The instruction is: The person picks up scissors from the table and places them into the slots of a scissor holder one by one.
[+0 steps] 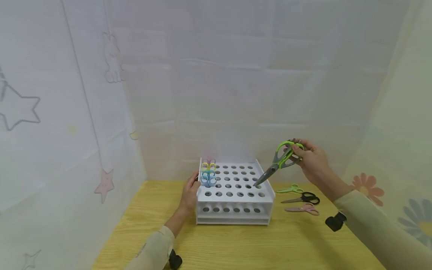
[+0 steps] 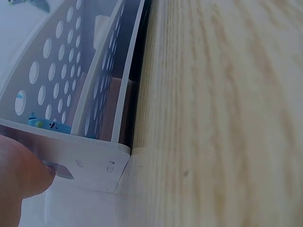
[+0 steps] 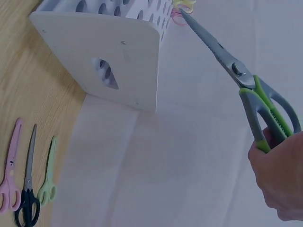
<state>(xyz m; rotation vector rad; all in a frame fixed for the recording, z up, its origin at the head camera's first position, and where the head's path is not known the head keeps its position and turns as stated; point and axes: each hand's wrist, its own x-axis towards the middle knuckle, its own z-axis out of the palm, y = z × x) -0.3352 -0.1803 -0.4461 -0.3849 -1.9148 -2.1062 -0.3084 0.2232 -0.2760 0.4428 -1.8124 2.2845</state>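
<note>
In right hand [image 1: 312, 160], green-grey scissors [image 1: 272, 170] pinched by the handles, white rack [image 3: 130, 78] touched at its side by left hand [image 1: 190, 192], finger curl unclear, three scissors [image 3: 28, 182] laid on counter [image 1: 222, 245] below right hand.

From the head, the widest view looks forward and down over the whole white rack [image 1: 234, 190]; left wrist's, turned sideways, sits low over the tabletop [image 2: 213, 118] by the rack's left end [image 2: 92, 172]; right wrist's faces the rack's right side panel [image 3: 113, 49], sharing three scissors [image 3: 28, 184] with the head view
</note>
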